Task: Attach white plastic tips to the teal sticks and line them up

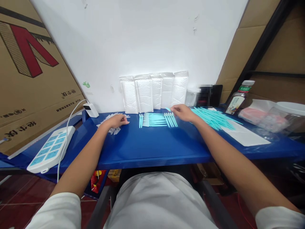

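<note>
My left hand (117, 121) is closed in a pinch over small clear plastic covers (114, 131) at the table's left; anything between its fingertips is too small to make out. To the right, my right hand (181, 112) pinches a slim turquoise eyebrow razor (168, 109), its tip showing past the fingers. Between the hands lies a neat row of turquoise razors (154, 119), stacked sideways. Upright razors flank it: a pair (140, 121) on the left and several (171, 120) on the right. Beyond my right wrist is a loose heap of turquoise razors (212, 118).
White padded envelopes (145, 93) lean against the wall behind the blue table (152, 146). A clear jar (191, 96), a dark screen (215, 95), a brown bottle (239, 97) and a white sheet (247, 135) are at right. A power strip (51, 149) is at left.
</note>
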Action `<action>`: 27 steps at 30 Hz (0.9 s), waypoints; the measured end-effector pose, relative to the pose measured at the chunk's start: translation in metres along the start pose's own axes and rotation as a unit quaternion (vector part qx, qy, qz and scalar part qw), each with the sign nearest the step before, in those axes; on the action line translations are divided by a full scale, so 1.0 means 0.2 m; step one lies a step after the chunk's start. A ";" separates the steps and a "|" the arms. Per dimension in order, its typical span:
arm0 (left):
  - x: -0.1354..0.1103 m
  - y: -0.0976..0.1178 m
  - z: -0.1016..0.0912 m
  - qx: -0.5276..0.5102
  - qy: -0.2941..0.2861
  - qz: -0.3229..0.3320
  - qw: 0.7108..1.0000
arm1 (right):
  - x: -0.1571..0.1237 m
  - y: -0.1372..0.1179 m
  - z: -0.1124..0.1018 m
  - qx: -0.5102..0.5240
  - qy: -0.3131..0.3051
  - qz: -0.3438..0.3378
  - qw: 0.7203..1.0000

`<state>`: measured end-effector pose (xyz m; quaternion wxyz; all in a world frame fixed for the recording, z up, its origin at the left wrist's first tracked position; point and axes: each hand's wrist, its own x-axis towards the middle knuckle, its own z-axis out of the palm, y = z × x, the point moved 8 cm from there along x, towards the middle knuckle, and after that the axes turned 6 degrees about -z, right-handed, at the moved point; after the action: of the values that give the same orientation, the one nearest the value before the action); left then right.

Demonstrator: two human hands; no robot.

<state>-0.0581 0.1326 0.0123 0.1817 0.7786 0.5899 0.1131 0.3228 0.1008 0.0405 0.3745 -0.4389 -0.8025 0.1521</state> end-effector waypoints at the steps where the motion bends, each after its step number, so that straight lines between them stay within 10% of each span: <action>1: 0.00 0.04 0.00 -0.020 0.019 0.015 1.000 | 0.00 -0.02 0.02 0.021 -0.011 -0.004 1.000; 5: -0.05 0.25 0.01 -0.122 0.068 0.100 0.985 | -0.02 -0.08 0.10 0.136 -0.054 -0.001 0.989; 11: -0.08 0.45 0.17 -0.290 -0.005 0.140 0.947 | -0.05 -0.20 0.17 0.181 -0.070 0.000 0.981; 27: -0.10 0.49 0.23 -0.328 -0.019 0.147 0.933 | -0.05 -0.24 0.24 0.194 -0.083 -0.044 0.976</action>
<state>0.0399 0.0832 0.0122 0.4190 0.7561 0.3951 0.3111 0.2622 0.0698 0.0311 0.3905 -0.3079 -0.8048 0.3241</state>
